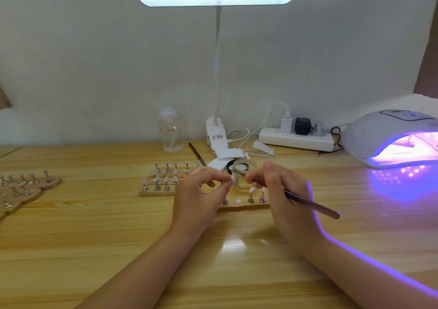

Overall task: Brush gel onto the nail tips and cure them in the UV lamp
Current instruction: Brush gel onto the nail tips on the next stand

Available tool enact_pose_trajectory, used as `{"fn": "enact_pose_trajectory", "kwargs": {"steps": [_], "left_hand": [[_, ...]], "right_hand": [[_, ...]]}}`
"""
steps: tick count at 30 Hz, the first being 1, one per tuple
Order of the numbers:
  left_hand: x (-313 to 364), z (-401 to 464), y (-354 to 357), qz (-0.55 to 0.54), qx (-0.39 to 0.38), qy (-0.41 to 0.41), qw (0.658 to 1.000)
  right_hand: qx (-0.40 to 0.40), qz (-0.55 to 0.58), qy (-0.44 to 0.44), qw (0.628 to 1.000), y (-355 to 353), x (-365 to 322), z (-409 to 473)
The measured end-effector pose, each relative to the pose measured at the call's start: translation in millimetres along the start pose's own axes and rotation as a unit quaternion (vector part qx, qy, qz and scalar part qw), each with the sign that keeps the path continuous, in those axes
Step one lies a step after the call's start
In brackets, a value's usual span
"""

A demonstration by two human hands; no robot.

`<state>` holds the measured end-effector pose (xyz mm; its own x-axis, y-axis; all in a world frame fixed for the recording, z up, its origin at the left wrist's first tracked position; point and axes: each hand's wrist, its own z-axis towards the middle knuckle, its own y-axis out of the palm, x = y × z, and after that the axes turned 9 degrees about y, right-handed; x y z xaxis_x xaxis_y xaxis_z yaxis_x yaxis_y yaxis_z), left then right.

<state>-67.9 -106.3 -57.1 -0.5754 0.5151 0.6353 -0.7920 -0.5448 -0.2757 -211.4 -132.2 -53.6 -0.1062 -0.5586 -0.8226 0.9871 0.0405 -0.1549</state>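
My left hand (201, 187) pinches a small nail tip on its stand (232, 178) between thumb and fingers, held up in front of a clear glass jar (244, 174). My right hand (279, 185) grips a thin dark brush (312, 205); its bristle end points left toward the tip and its handle sticks out to the right. Below my hands lies a wooden strip (246, 205) with a few nail tips on metal stands (251, 194) and one bare magnet spot. The UV lamp (391, 137) stands at the right, lit purple, with something inside.
More wooden strips with nail tips on stands sit behind my left hand (163, 178) and at the far left (26, 185). A clear bottle (170, 130), a second brush (196, 151), a clip desk lamp (216, 137), a black lid and a power strip (296, 137) line the back.
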Motion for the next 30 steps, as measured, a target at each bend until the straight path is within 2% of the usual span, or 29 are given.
{"fn": "enact_pose_trajectory", "kwargs": {"steps": [3, 7, 11, 14, 17, 21, 25, 30], "left_hand": [[-0.5, 0.3, 0.2, 0.000, -0.002, 0.001, 1.000], [-1.9, 0.3, 0.7, 0.004, -0.003, 0.003, 1.000], [-2.1, -0.2, 0.1, 0.000, -0.002, 0.012, 1.000], [-2.3, 0.3, 0.4, 0.005, -0.006, 0.016, 1.000], [-2.2, 0.6, 0.2, 0.002, -0.004, 0.011, 1.000], [-2.2, 0.3, -0.6, -0.001, -0.002, 0.010, 1.000], [-1.6, 0.1, -0.7, -0.004, 0.004, -0.002, 1.000], [0.1, 0.3, -1.8, 0.002, 0.010, -0.010, 1.000]], "right_hand": [[0.005, 0.064, 0.023, 0.998, 0.2, -1.5, -0.6], [0.005, 0.037, 0.015, 0.999, 0.3, -1.1, -0.7], [0.014, 0.093, 0.047, 0.994, 1.3, -2.1, -1.5], [0.009, 0.056, 0.029, 0.998, 1.0, -2.2, -0.8], [0.000, 0.084, 0.063, 0.995, 1.5, -3.3, -2.9], [0.006, 0.050, 0.026, 0.998, 1.3, -4.6, -2.1], [-0.008, 0.092, 0.063, 0.994, 2.3, -6.0, -4.2], [0.011, 0.050, 0.006, 0.999, 1.1, -4.5, -2.3]]}}
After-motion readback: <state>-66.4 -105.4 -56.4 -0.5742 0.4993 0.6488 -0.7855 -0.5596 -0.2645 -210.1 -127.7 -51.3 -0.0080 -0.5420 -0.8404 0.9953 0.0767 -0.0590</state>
